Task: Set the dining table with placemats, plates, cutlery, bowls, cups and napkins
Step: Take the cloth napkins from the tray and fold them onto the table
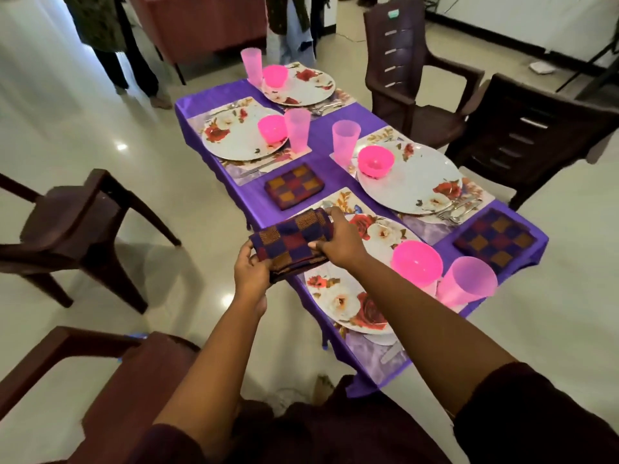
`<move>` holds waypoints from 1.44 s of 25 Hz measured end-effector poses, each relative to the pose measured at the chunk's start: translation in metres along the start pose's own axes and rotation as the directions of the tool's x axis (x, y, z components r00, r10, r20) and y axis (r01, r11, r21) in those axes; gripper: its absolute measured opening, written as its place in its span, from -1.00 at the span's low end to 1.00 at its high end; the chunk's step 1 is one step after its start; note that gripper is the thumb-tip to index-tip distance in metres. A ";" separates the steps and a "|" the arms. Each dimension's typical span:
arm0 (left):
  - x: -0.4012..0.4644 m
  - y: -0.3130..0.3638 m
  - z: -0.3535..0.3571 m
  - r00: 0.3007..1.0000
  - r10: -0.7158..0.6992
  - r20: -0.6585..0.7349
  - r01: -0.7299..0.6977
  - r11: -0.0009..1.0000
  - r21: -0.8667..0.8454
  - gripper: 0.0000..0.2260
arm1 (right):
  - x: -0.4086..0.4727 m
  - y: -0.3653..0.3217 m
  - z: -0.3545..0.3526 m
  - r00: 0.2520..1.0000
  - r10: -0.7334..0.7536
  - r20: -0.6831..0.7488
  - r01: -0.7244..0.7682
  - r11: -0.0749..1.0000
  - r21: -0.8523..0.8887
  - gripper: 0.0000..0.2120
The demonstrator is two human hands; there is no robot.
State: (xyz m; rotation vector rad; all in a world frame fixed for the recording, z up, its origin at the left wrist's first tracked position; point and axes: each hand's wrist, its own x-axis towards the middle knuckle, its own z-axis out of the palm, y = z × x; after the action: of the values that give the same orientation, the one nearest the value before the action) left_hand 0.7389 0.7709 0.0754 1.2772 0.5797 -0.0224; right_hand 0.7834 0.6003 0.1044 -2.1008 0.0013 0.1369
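Observation:
I hold a folded checked napkin (290,241) in purple, red and orange just above the near left edge of the purple-clothed table (321,130). My left hand (249,267) grips its near end, and my right hand (338,241) pinches its far side. Under it lies the nearest floral plate (348,306) on a placemat, with a pink bowl (417,262) and a pink cup (467,283) at its right. Two more folded napkins lie on the cloth, one at the middle (294,185) and one at the near right corner (495,236).
Three other settings with floral plates (415,185), pink bowls, pink cups and cutlery (457,209) fill the table. Brown plastic chairs stand at left (77,226), near left (110,390) and right (522,135). People's legs are beyond the far end.

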 end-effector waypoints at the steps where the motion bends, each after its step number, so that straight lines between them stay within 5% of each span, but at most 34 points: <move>1: 0.009 0.003 0.005 1.000 -0.015 0.006 0.015 1.000 0.010 -0.55 | 0.008 0.000 -0.003 1.000 0.013 -0.010 -0.013 1.000 0.005 -0.45; 6: 0.049 0.018 0.031 0.992 -0.097 0.082 0.098 0.995 -0.016 -0.58 | 0.051 -0.004 -0.018 0.983 0.164 -0.078 -0.144 0.965 0.221 -0.51; 10: 0.067 0.038 0.035 0.989 -0.091 0.116 0.104 0.989 -0.108 -0.62 | 0.076 -0.013 -0.013 0.911 0.411 0.011 -0.310 0.668 0.676 -0.48; 14: 0.100 0.053 0.041 0.983 -0.123 0.135 0.145 0.976 -0.164 -0.58 | 0.101 -0.018 0.009 0.916 0.398 0.047 -0.308 0.623 0.719 -0.43; 19: 0.146 0.069 0.049 0.966 -0.123 0.225 0.161 0.974 -0.157 -0.46 | 0.151 -0.021 0.033 0.901 0.429 -0.071 -0.249 0.643 0.724 -0.47; 24: 0.251 0.125 0.020 0.984 -0.120 0.133 0.135 0.984 -0.117 -0.64 | 0.247 -0.051 0.070 0.883 0.429 -0.189 -0.169 0.667 0.726 -0.51; 29: 0.346 0.183 -0.030 0.968 -0.138 0.209 0.145 0.989 -0.020 -0.53 | 0.324 -0.084 0.125 0.897 0.421 -0.132 -0.178 0.619 0.765 -0.48; 36: 0.441 0.239 -0.072 0.945 -0.145 0.294 0.095 0.979 0.178 -0.81 | 0.403 -0.132 0.181 0.906 0.423 -0.030 -0.244 0.577 0.780 -0.39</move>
State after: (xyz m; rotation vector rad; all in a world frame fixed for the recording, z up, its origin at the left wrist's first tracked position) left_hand 1.1674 1.0412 0.0918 1.3614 0.3915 -0.3707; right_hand 1.1739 0.8451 0.0872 -1.2107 0.5188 0.1089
